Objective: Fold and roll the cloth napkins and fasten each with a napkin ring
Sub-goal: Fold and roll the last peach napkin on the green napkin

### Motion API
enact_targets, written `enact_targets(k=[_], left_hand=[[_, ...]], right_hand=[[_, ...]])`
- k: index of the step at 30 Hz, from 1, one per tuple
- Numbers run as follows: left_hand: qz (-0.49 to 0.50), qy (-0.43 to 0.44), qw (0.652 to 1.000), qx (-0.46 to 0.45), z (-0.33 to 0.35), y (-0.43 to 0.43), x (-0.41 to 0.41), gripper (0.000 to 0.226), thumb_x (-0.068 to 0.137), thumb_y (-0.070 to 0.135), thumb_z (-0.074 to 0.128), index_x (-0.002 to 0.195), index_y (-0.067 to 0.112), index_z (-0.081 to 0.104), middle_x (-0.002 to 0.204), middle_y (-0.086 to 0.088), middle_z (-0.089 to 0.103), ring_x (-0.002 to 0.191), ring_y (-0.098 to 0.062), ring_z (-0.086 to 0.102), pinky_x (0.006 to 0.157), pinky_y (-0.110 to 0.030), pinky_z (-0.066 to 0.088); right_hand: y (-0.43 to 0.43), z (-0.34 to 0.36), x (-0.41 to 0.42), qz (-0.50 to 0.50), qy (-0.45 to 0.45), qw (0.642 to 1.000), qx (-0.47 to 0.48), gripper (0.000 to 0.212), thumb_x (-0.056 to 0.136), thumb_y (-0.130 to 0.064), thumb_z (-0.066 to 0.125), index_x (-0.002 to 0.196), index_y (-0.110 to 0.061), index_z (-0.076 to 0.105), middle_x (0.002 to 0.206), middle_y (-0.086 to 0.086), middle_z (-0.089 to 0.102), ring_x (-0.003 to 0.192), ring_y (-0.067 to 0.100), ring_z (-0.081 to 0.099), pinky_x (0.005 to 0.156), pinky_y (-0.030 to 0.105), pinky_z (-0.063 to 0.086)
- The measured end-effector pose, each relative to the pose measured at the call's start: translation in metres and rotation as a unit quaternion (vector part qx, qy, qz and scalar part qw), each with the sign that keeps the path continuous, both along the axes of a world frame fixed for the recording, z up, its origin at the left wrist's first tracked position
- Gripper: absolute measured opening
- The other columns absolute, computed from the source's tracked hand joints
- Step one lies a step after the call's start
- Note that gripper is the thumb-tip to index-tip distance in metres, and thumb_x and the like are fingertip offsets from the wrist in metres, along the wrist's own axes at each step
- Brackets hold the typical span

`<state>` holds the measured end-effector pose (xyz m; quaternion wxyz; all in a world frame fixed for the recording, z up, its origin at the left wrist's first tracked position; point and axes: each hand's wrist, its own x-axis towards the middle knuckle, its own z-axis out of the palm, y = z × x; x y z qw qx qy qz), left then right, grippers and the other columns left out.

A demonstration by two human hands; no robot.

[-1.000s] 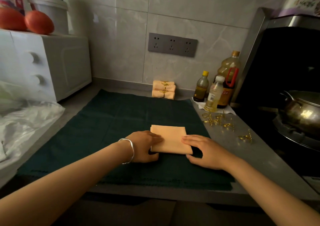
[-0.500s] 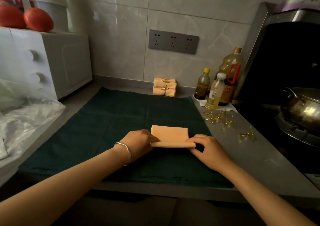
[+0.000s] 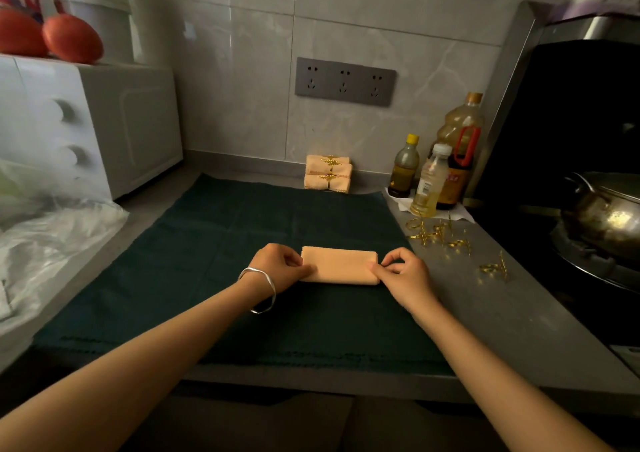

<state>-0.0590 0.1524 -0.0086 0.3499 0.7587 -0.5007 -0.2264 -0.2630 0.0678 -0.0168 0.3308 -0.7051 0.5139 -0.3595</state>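
Two hands: left hand (image 3: 280, 266) and right hand (image 3: 405, 273) reach in over the near edge of the grey worktop (image 3: 485, 316), one at each end of a folded peach cloth napkin (image 3: 339, 265).
Left hand: fingers curled, thumb and fingertips pinching the napkin's left end; thin silver bangle (image 3: 260, 290) on the wrist.
Right hand: thumb and forefinger pinching the napkin's right end; other fingers curled in.
Napkin: flat wide band, long side parallel to the near edge, lying on the mat near its right edge.
Mat: dark green cloth mat (image 3: 194, 261), spread flat from the near edge almost to the back wall.
Loose rings: cluster of gold metal napkin rings (image 3: 437, 235) on bare worktop just off the mat's right edge; single gold ring (image 3: 495, 267) apart, nearer the right edge.
Left edge: crumpled clear plastic bag (image 3: 52, 240).
Right edge: steel pot (image 3: 609, 216) on the stove.
Back right corner: three oil bottles (image 3: 431, 181) standing on white paper.
Back edge: stack of peach rolled napkins (image 3: 329, 174), two gold rings showing, against the wall.
Back left corner: white appliance (image 3: 104, 125) with two orange-red fruits (image 3: 72, 39) on top.
Wall: grey triple socket plate (image 3: 344, 81).
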Motion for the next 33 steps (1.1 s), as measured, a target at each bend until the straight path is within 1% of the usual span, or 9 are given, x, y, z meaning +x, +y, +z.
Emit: enact_targets(k=[3,8,10,14,18,22,27,30,33], left_hand=[[0.012,-0.004,1.000,0.023,0.004,-0.004,-0.002,0.021,0.082,0.032,0.069,0.093,0.018,0.058,0.093,0.000,0.059,0.083,-0.011,0.055,0.068,-0.021,0.045],[-0.029,-0.055,0.998,0.015,0.010,-0.017,-0.002,0.069,0.081,0.025,0.068,0.140,0.023,0.033,0.134,-0.007,0.041,0.123,-0.024,0.042,0.100,-0.038,0.043],[-0.071,-0.102,0.992,0.016,0.008,-0.023,-0.006,0.053,0.088,0.027,0.060,0.137,0.026,0.043,0.140,-0.005,0.042,0.130,-0.024,0.037,0.107,-0.041,0.037],[-0.056,-0.048,0.997,0.005,0.003,-0.030,-0.012,0.029,0.091,0.032,0.056,0.117,0.020,0.064,0.121,-0.002,0.061,0.109,-0.018,0.056,0.096,-0.031,0.046],[-0.029,-0.022,0.999,-0.010,0.001,-0.034,-0.013,0.023,0.090,0.029,0.059,0.109,0.019,0.068,0.115,-0.001,0.063,0.106,-0.017,0.056,0.094,-0.029,0.045],[-0.026,-0.022,0.999,-0.016,-0.001,-0.039,-0.011,0.018,0.090,0.027,0.060,0.104,0.020,0.069,0.114,-0.001,0.064,0.105,-0.016,0.056,0.092,-0.028,0.045],[-0.026,-0.049,0.998,0.002,0.000,-0.046,-0.011,0.021,0.090,0.029,0.058,0.108,0.022,0.068,0.118,0.001,0.062,0.109,-0.016,0.055,0.092,-0.027,0.043],[-0.081,-0.213,0.974,0.011,0.003,-0.043,-0.012,0.033,0.096,0.031,0.048,0.127,0.027,0.056,0.134,0.003,0.053,0.124,-0.018,0.044,0.105,-0.032,0.037],[-0.206,-0.328,0.922,0.001,0.003,-0.027,-0.016,0.049,0.100,0.036,0.035,0.147,0.026,0.026,0.154,0.005,0.026,0.144,-0.019,0.014,0.118,-0.035,0.012]], right_hand=[[-0.001,-0.001,0.004,-0.013,0.012,1.000,-0.014,0.023,0.080,-0.022,0.072,0.076,-0.018,0.049,0.069,0.003,0.062,0.066,0.021,0.059,0.063,0.031,0.045],[-0.008,0.006,0.010,-0.019,0.060,0.998,0.009,0.020,0.079,-0.022,0.072,0.076,-0.020,0.052,0.074,0.002,0.061,0.073,0.020,0.061,0.071,0.035,0.050],[-0.011,0.009,0.012,-0.021,0.072,0.997,0.025,0.021,0.079,-0.020,0.072,0.073,-0.020,0.052,0.075,0.001,0.059,0.071,0.018,0.058,0.069,0.032,0.048],[-0.011,0.009,0.014,-0.018,0.088,0.996,0.017,0.022,0.077,-0.020,0.073,0.074,-0.021,0.051,0.077,0.005,0.062,0.070,0.020,0.060,0.068,0.033,0.050],[-0.008,0.005,0.012,0.010,0.157,0.979,-0.132,0.017,0.083,-0.023,0.067,0.097,-0.023,0.057,0.099,-0.003,0.058,0.091,0.015,0.057,0.076,0.029,0.048],[-0.009,0.002,0.016,0.173,0.242,0.938,-0.179,0.043,0.099,-0.027,0.041,0.143,-0.025,0.038,0.151,-0.010,0.030,0.141,0.010,0.023,0.114,0.027,0.017],[-0.009,-0.007,0.019,0.221,0.323,0.911,-0.126,0.048,0.103,-0.037,0.019,0.150,-0.028,0.015,0.158,-0.013,0.010,0.145,0.006,0.000,0.116,0.028,-0.001],[-0.007,-0.007,0.019,0.220,0.338,0.907,-0.124,0.048,0.103,-0.035,0.018,0.150,-0.027,0.014,0.158,-0.012,0.008,0.145,0.006,-0.001,0.115,0.026,-0.002],[-0.008,-0.008,0.018,0.219,0.340,0.906,-0.125,0.048,0.104,-0.035,0.018,0.151,-0.026,0.013,0.158,-0.012,0.006,0.145,0.005,-0.003,0.114,0.025,-0.003]])
